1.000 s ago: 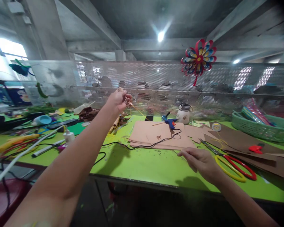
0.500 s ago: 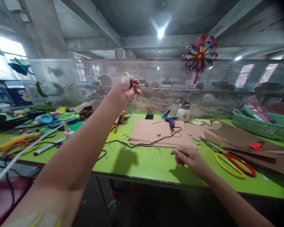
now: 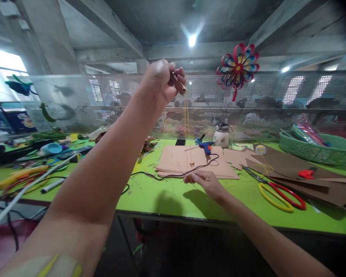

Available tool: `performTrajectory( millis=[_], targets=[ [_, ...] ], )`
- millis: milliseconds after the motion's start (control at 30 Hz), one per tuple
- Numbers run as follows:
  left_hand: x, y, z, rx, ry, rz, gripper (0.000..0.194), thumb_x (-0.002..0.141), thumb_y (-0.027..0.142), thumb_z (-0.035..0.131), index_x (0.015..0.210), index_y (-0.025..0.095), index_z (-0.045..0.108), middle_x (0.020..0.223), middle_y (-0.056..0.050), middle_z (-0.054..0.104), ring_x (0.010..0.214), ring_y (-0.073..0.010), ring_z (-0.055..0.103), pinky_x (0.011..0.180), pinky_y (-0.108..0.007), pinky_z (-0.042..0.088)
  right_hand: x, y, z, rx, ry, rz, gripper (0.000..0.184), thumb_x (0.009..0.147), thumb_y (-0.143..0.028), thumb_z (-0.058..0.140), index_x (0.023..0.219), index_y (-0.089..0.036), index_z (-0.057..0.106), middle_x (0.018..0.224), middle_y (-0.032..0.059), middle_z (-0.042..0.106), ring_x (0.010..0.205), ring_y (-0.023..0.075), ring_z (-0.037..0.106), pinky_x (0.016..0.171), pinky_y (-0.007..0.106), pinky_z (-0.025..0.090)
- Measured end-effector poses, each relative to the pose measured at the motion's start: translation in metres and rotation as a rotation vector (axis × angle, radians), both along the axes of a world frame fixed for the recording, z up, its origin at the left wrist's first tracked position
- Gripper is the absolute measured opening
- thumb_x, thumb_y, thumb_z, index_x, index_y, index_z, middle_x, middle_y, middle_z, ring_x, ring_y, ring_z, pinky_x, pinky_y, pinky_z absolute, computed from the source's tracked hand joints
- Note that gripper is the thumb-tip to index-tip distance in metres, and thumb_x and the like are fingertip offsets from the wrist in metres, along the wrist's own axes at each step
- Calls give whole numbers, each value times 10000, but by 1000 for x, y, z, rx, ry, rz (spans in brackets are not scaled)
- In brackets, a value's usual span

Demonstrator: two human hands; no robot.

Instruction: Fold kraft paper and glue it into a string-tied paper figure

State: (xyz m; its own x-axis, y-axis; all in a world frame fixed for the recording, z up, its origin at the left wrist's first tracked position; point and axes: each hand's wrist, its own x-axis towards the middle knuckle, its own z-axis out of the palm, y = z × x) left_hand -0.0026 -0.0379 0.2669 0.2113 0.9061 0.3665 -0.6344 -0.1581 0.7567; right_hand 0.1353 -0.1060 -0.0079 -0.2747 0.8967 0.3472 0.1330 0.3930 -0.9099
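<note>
My left hand point(image 3: 167, 79) is raised high in front of the mesh screen, fingers closed round a small piece of folded brown paper point(image 3: 178, 85). Thin yellow string point(image 3: 187, 115) hangs from that piece toward the table. Low over the table's front part, my right hand point(image 3: 204, 181) pinches with thumb and fingertips, and a bit of the yellow string shows at them. Just beyond it lies a stack of light brown card sheets point(image 3: 173, 157). On the stack rest a blue glue gun point(image 3: 207, 147) and a small brown scrap point(image 3: 192, 164).
Large scissors point(image 3: 276, 192) with red and yellow handles lie at right, by dark brown sheets point(image 3: 294, 165) and a green basket point(image 3: 314, 148). A black cord point(image 3: 150, 176) crosses the green table point(image 3: 150, 196). A jar point(image 3: 221, 135) stands behind. Tools and cables crowd the left.
My left hand has risen and moved right with the brown paper, so more string hangs in view. My right hand has moved left and its fingers now pinch at the string.
</note>
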Motion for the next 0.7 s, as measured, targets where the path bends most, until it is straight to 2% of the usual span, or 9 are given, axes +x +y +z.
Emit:
performTrajectory(
  millis=[133, 233, 300, 367, 533, 700],
  targets=[
    [-4, 8, -3, 17, 30, 20, 243, 857, 35, 242, 700, 194, 337, 553, -33, 433, 522, -116, 368, 487, -238, 263, 1, -7, -9, -198, 160, 244, 387, 826, -477, 522, 870, -107, 627, 780, 107, 694, 664, 180, 652, 711, 370, 497],
    [-11, 20, -9, -10, 47, 8, 261, 854, 30, 240, 685, 202, 339, 513, -29, 410, 520, -121, 332, 483, -243, 245, 9, -10, -16, -328, 204, 332, 375, 822, -468, 536, 905, -108, 601, 707, 82, 686, 484, 116, 583, 527, 261, 454],
    [-17, 30, -13, -23, 26, 13, 262, 851, 33, 263, 677, 213, 343, 506, -32, 415, 537, -130, 332, 493, -250, 251, 15, -12, -20, -386, 231, 325, 359, 825, -455, 541, 913, -112, 600, 589, 24, 636, 391, 67, 467, 425, 198, 349],
    [-23, 39, -18, -60, -17, 74, 269, 840, 26, 276, 667, 222, 344, 504, -34, 422, 554, -136, 343, 509, -255, 271, 19, -13, -22, -407, 265, 292, 344, 817, -438, 563, 902, -109, 614, 500, -28, 544, 391, 50, 384, 419, 186, 295],
    [-38, 57, -33, -89, -19, 130, 261, 787, 6, 329, 649, 225, 360, 493, -29, 422, 520, -137, 370, 486, -265, 284, 28, -16, -22, -387, 291, 275, 305, 813, -406, 584, 857, -106, 612, 457, -77, 397, 425, 45, 310, 471, 201, 301],
    [-55, 72, -58, -126, -73, 99, 248, 808, 14, 334, 658, 211, 317, 498, -5, 398, 441, -110, 376, 434, -231, 296, 36, -13, -22, -331, 146, 162, 328, 823, -444, 541, 835, -122, 601, 459, -78, 390, 406, 48, 293, 432, 201, 284]
  ],
)
